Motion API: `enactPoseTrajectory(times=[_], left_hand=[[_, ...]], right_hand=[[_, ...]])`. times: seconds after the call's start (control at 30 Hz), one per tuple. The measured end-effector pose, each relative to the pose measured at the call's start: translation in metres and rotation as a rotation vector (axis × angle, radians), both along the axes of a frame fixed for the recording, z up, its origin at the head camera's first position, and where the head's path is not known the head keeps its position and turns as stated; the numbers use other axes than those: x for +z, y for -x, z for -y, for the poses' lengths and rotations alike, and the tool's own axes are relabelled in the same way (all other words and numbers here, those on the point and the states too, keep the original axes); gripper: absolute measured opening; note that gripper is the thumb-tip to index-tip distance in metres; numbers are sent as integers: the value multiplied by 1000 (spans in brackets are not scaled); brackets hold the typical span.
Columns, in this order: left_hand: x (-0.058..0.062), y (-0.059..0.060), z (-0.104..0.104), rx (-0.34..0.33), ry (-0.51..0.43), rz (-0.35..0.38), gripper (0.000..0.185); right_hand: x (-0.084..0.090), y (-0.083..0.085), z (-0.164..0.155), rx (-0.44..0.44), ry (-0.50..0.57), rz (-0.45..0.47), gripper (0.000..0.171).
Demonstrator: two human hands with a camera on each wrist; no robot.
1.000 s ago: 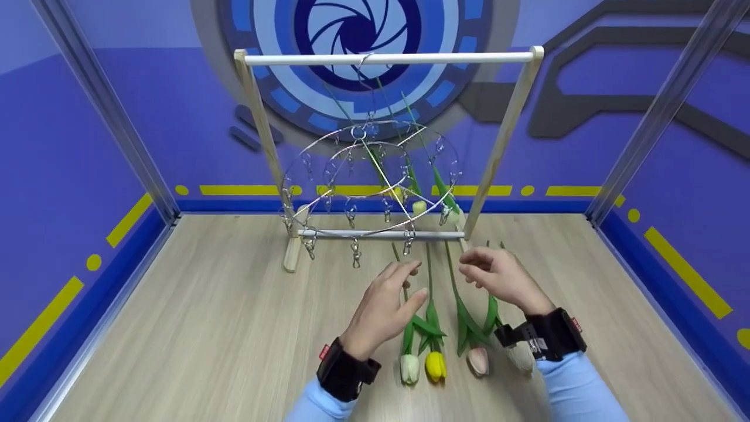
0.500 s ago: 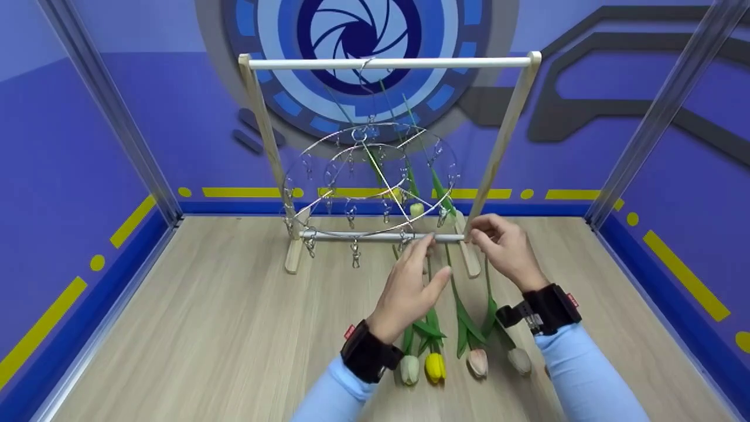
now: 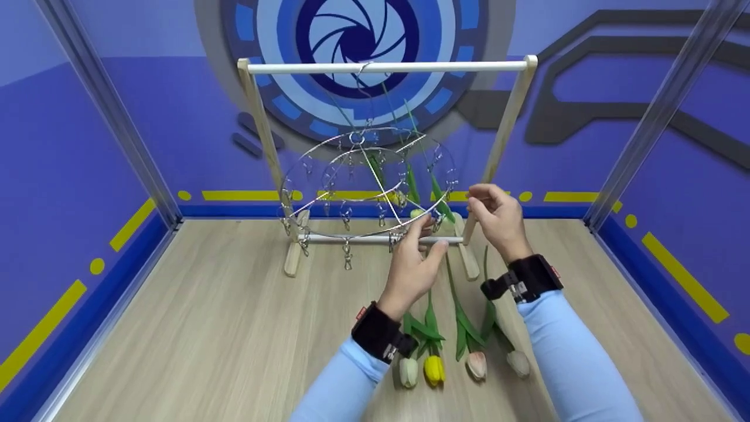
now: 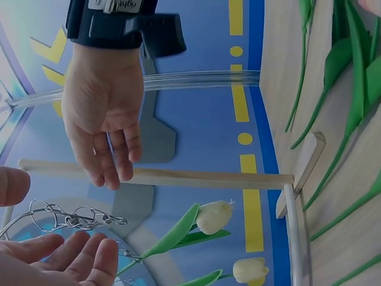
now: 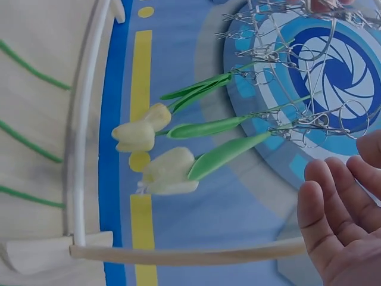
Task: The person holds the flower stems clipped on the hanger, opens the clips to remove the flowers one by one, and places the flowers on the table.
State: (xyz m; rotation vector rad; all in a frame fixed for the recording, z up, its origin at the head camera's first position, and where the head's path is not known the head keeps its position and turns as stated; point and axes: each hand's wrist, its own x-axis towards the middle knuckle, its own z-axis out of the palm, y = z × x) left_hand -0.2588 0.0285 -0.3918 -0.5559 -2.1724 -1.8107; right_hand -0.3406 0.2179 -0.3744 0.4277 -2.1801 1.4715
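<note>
A round wire clip hanger (image 3: 328,153) hangs from the white top rod (image 3: 387,67) of a wooden rack. Pale tulips (image 3: 417,213) hang head-down from its far clips; both wrist views show the tulips (image 4: 214,215) (image 5: 169,173) too. My left hand (image 3: 423,231) reaches up to the ring's front right rim, fingers extended. In the left wrist view a metal clip (image 4: 77,219) sits between its thumb and fingers (image 4: 89,262), not pinched. My right hand (image 3: 477,199) hovers just right of the ring with relaxed fingers (image 5: 333,208), holding nothing.
Several tulips lie on the wooden floor (image 3: 205,328) below my arms: white (image 3: 409,370), yellow (image 3: 434,369), pink (image 3: 477,363) and beige (image 3: 519,362). The rack's lower rod (image 3: 351,238) and wooden feet (image 3: 291,258) stand behind them. Blue walls enclose the floor.
Both hands have risen from just above the floor tulips to the hanger's front right rim. The left hand now reaches the ring, the right is beside it.
</note>
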Motion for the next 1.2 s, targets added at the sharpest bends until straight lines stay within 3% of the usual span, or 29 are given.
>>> enactPoseTrajectory(times=[0.27,0.57,0.9,1.2], left_hand=[[2,3,1,-35,-109,35,51],[2,3,4,-3,-160,34,46],[2,-1,14,32,-186,52,37],[1,-4,24,69,-196,21,34]], right_hand=[[9,11,12,64,20,72,31],[14,6,22,91,48,104,26],[6,1,26,106,85,-3,12],[1,-11,30,187,67,-124,9]])
